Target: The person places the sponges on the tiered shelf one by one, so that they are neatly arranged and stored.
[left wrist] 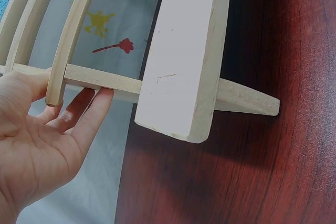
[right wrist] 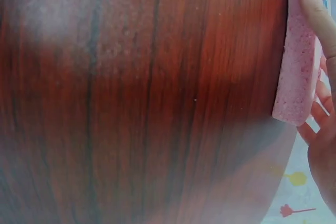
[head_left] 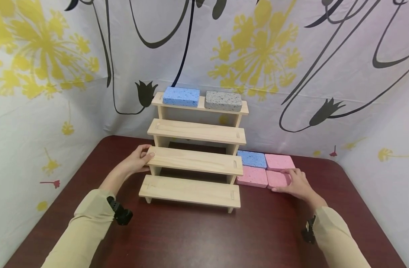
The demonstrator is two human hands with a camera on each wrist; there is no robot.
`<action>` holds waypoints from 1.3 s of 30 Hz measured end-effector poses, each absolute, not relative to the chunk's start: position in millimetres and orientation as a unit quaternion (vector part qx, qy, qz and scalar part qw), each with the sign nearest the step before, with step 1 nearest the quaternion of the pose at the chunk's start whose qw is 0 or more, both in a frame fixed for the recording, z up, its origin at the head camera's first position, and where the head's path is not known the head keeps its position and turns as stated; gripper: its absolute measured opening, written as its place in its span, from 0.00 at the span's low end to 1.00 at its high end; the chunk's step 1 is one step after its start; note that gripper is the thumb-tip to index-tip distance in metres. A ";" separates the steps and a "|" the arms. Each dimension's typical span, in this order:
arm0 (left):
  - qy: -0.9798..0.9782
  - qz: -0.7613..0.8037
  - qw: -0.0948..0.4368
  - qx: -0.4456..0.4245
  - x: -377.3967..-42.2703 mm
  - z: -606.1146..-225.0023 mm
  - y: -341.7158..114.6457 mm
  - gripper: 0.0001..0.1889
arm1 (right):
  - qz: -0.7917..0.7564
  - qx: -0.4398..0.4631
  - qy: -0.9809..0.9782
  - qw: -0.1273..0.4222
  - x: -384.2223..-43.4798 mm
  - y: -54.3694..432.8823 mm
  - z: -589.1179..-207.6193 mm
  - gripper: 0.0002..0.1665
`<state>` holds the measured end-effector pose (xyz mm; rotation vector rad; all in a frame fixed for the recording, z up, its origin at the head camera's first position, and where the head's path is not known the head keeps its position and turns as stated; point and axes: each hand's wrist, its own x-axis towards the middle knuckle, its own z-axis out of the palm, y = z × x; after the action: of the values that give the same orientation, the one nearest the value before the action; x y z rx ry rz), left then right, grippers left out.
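Observation:
A four-tier stepped wooden shelf (head_left: pixel 194 160) stands on the table. My left hand (head_left: pixel 136 160) grips the left end of its second tier from the bottom, the thumb on top; in the left wrist view the fingers (left wrist: pixel 94 111) reach under the board. To the right of the shelf, my right hand (head_left: pixel 297 184) holds the front right pink sponge (head_left: pixel 277 179) by its edges, thumb at the near side. The right wrist view shows the thumb (right wrist: pixel 315 11) against that sponge. Two more pink sponges (head_left: pixel 253 176) (head_left: pixel 279 162) and a blue sponge (head_left: pixel 253 159) lie against it in a block.
On the top tier sit another blue sponge (head_left: pixel 181 96) and a grey speckled sponge (head_left: pixel 223 101). A dark red wood-grain table (head_left: pixel 197 238) carries everything. Patterned white cloth (head_left: pixel 197 63) hangs close behind the shelf and along both sides.

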<state>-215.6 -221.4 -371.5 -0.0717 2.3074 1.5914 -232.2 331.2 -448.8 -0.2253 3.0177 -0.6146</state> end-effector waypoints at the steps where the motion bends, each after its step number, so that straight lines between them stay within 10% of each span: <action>1: 0.811 0.560 0.169 -0.026 -215.5 -370.9 -221.5 0.31 | -0.201 -0.076 0.976 0.028 -232.3 330.9 -449.0 0.53; 39: 0.809 0.563 0.167 -0.016 -214.5 -373.4 -221.5 0.31 | -0.258 -0.124 0.952 0.110 -219.0 330.1 -411.0 0.47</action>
<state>-214.5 -221.5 -373.4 -0.0457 2.3035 1.6029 -219.0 330.1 -411.0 -0.3635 2.7974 -0.7593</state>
